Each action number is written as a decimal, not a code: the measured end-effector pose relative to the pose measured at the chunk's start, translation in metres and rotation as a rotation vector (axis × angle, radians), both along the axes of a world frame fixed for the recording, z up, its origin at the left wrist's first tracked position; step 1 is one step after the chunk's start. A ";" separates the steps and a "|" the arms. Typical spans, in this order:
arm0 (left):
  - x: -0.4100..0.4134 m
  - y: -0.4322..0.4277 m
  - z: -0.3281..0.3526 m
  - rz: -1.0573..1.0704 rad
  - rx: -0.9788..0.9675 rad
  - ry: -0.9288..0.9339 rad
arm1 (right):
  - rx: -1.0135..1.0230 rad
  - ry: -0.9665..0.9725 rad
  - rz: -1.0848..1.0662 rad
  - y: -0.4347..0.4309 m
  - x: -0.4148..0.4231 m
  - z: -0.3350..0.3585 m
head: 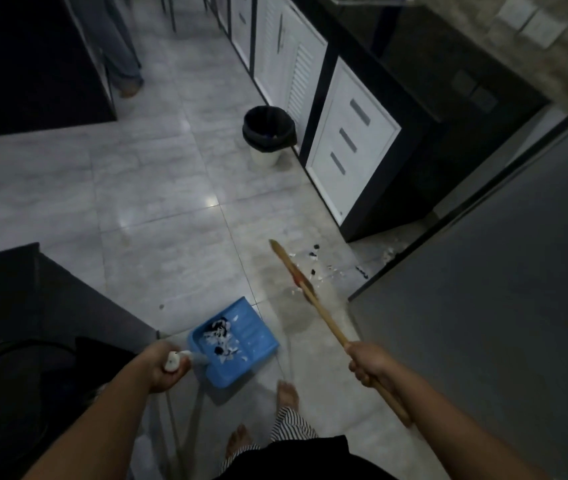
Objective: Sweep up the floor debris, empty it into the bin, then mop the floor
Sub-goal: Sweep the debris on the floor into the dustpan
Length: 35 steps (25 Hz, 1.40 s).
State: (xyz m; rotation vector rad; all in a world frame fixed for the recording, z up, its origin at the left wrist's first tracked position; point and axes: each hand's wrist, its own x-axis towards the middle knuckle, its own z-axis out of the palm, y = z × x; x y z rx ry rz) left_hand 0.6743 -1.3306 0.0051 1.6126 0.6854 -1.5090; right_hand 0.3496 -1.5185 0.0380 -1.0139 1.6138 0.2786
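My left hand (163, 367) grips the white handle of a blue dustpan (244, 337) that holds white and black scraps and sits low over the floor. My right hand (369, 362) is closed around the wooden stick of a broom (313, 299), whose blurred head reaches toward the debris. Loose white and black debris (317, 261) lies scattered on the grey tiles by the cabinet corner and the dark door. A bin (268, 133) with a black liner stands farther off against the cabinets.
White cabinets with a black counter (351, 133) run along the right. A large dark door panel (483, 306) fills the right side. Dark furniture (33, 306) stands at my left. Another person's legs (123, 64) are at the far end. My bare feet (287, 393) are below the dustpan.
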 end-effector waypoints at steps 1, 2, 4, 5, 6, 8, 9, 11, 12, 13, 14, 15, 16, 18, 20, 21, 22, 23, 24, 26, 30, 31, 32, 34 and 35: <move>0.002 -0.007 0.001 0.003 -0.006 0.001 | -0.014 0.009 -0.029 -0.012 -0.001 -0.002; 0.004 -0.015 0.002 0.005 -0.012 0.007 | -0.028 0.012 -0.050 -0.027 -0.002 -0.005; 0.007 -0.033 -0.002 0.013 -0.020 0.011 | -0.049 0.012 -0.086 -0.058 0.000 -0.013; 0.008 -0.043 -0.005 0.023 -0.022 0.002 | -0.058 0.016 -0.103 -0.074 0.002 -0.017; 0.007 -0.055 -0.008 0.037 -0.024 -0.004 | -0.067 0.026 -0.111 -0.089 0.003 -0.023; 0.005 -0.082 -0.015 0.040 -0.055 0.013 | -0.089 0.052 -0.103 -0.119 0.005 -0.037; 0.006 -0.098 -0.019 0.042 -0.070 0.027 | -0.101 0.063 -0.085 -0.137 0.007 -0.046; 0.010 -0.125 -0.023 0.053 -0.062 0.057 | -0.128 0.101 -0.050 -0.169 0.011 -0.059; 0.013 -0.140 -0.026 0.041 -0.052 0.062 | -0.131 0.119 -0.041 -0.184 0.013 -0.065; 0.017 -0.155 -0.029 0.020 -0.038 0.060 | -0.127 0.133 -0.039 -0.197 0.015 -0.070; 0.020 -0.171 -0.035 0.001 -0.021 0.057 | -0.114 0.142 -0.045 -0.212 0.017 -0.076; 0.021 -0.186 -0.039 -0.011 -0.004 0.049 | -0.099 0.143 -0.051 -0.222 0.019 -0.081; 0.020 -0.198 -0.043 -0.015 0.011 0.042 | -0.074 0.138 -0.065 -0.230 0.022 -0.087; 0.014 -0.221 -0.048 -0.008 0.049 0.049 | 0.005 0.111 -0.139 -0.236 0.028 -0.097; 0.008 -0.239 -0.053 0.011 0.071 0.040 | 0.092 0.070 -0.190 -0.234 0.037 -0.106; 0.008 -0.245 -0.055 0.019 0.067 0.031 | 0.131 0.048 -0.197 -0.230 0.041 -0.108; 0.010 -0.251 -0.056 0.029 0.070 0.026 | 0.167 0.032 -0.197 -0.225 0.046 -0.108; 0.013 -0.256 -0.058 0.034 0.084 0.028 | 0.194 0.028 -0.186 -0.218 0.050 -0.104; 0.017 -0.260 -0.059 0.033 0.110 0.031 | 0.211 0.029 -0.161 -0.211 0.052 -0.100; 0.021 -0.265 -0.060 0.013 0.131 0.051 | 0.251 0.014 -0.091 -0.195 0.050 -0.087; 0.023 -0.275 -0.056 -0.021 0.103 0.064 | 0.282 -0.086 -0.002 -0.191 0.031 -0.054; 0.024 -0.275 -0.054 -0.028 0.101 0.065 | 0.268 -0.100 0.015 -0.193 0.024 -0.045; 0.026 -0.273 -0.053 -0.038 0.097 0.062 | 0.247 -0.113 0.016 -0.196 0.016 -0.039; 0.033 -0.270 -0.050 -0.045 0.085 0.054 | 0.189 -0.144 -0.010 -0.204 -0.001 -0.031; 0.037 -0.268 -0.047 -0.047 0.087 0.047 | 0.156 -0.149 -0.025 -0.209 -0.007 -0.030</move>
